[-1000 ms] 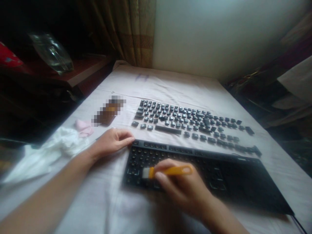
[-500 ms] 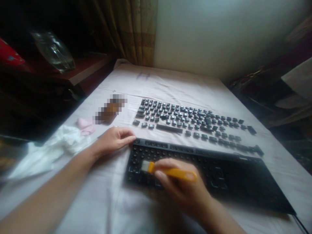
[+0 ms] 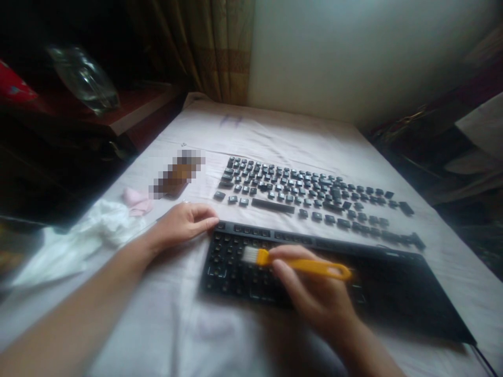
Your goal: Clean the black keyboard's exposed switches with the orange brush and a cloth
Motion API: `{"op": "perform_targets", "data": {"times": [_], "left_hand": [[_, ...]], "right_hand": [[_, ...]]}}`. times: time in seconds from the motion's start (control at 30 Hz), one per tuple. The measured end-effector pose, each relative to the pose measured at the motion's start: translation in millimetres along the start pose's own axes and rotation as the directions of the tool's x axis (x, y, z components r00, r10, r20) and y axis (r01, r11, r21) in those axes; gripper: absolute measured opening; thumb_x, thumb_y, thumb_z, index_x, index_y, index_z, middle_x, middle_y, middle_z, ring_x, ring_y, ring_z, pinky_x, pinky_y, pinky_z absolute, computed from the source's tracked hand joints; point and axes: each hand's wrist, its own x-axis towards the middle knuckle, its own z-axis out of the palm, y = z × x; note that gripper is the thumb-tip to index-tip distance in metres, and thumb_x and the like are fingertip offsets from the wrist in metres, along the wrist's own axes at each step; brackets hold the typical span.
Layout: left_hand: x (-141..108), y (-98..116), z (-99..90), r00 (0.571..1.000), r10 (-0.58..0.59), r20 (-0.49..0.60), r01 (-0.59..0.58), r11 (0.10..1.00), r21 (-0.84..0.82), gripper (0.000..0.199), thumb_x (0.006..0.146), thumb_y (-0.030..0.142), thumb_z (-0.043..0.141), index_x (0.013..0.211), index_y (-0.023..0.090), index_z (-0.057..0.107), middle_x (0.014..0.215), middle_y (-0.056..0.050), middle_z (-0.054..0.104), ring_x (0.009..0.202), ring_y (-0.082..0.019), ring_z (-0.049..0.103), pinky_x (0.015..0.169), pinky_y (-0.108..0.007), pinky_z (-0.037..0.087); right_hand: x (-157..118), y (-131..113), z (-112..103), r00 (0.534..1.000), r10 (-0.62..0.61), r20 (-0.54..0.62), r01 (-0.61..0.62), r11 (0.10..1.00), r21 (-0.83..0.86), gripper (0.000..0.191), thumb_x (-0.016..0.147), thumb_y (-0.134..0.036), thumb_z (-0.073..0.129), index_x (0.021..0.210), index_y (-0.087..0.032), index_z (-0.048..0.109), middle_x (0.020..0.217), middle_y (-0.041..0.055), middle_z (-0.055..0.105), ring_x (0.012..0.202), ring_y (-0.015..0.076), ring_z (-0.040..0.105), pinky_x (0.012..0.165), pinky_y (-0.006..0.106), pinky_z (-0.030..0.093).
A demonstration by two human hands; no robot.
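A black keyboard [image 3: 393,293] with its keycaps off lies at a slant on the cloth-covered surface. My left hand [image 3: 186,222] pinches its far left corner between thumb and fingers. In my right hand [image 3: 314,283] is a small brush [image 3: 302,264] with an orange handle and pale bristles, its fingers closed round the handle. The bristles are over the left part of the key area; whether they touch it is hard to tell. Behind the keyboard, the loose black keycaps [image 3: 273,208] are laid out in rows.
Left of the keycaps are a blurred-out brown object [image 3: 176,178], a pink cloth [image 3: 137,201] and a crumpled white cloth [image 3: 104,228]. A glass vase [image 3: 84,81] stands on a dark wooden cabinet [image 3: 137,107]. A cable [image 3: 485,358] leaves the keyboard's near right corner.
My right hand has moved the brush to the right and slightly away from me across the keyboard. My left hand stays at the corner.
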Motion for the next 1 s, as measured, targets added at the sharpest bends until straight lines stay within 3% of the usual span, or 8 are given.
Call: {"op": "perform_targets", "data": {"times": [0.17, 0.63, 0.9, 1.0], "left_hand": [[0.3, -1.7, -0.2, 1.000, -0.001, 0.002, 0.001, 1.000, 0.002, 0.038, 0.085, 0.058, 0.063, 0.090, 0.022, 0.076, 0.083, -0.002, 0.076, 0.079, -0.019, 0.068, 0.077, -0.030, 0.052], [-0.1, 0.5, -1.1, 1.000, -0.015, 0.009, 0.015, 1.000, 0.005, 0.038, 0.086, 0.058, 0.064, 0.089, 0.022, 0.075, 0.083, -0.001, 0.076, 0.080, -0.020, 0.068, 0.078, -0.030, 0.051], [0.6, -1.6, -1.4, 1.000, -0.016, 0.017, 0.015, 1.000, 0.013, 0.037, 0.087, 0.057, 0.064, 0.090, 0.023, 0.076, 0.084, -0.001, 0.076, 0.080, -0.019, 0.068, 0.078, -0.029, 0.050], [0.9, -1.9, -1.4, 1.000, -0.014, 0.018, 0.014, 1.000, 0.009, 0.039, 0.086, 0.059, 0.063, 0.090, 0.022, 0.076, 0.083, -0.002, 0.076, 0.080, -0.019, 0.068, 0.077, -0.029, 0.051]], "right_hand": [[-5.5, 9.7, -10.5, 1.000, 0.012, -0.021, -0.014, 0.997, -0.073, 0.014, 0.091, -0.014, 0.063, 0.099, -0.023, 0.071, 0.086, 0.0014, 0.079, 0.077, 0.0157, 0.078, 0.072, 0.020, 0.062], [-15.9, 15.3, -14.2, 0.998, 0.060, -0.023, -0.061, 0.997, -0.038, 0.016, 0.089, -0.012, 0.063, 0.095, -0.023, 0.072, 0.084, 0.0021, 0.079, 0.071, 0.0170, 0.077, 0.068, 0.023, 0.063], [-14.4, 15.7, -7.8, 0.995, -0.009, 0.096, 0.013, 0.999, -0.038, 0.017, 0.089, -0.011, 0.060, 0.095, -0.021, 0.072, 0.082, 0.0044, 0.080, 0.070, 0.0175, 0.077, 0.066, 0.025, 0.064], [-13.7, 16.0, -6.2, 0.996, -0.027, 0.088, 0.028, 0.999, -0.019, 0.016, 0.090, -0.011, 0.061, 0.096, -0.021, 0.073, 0.082, 0.0042, 0.081, 0.069, 0.0173, 0.078, 0.065, 0.024, 0.064]]}}
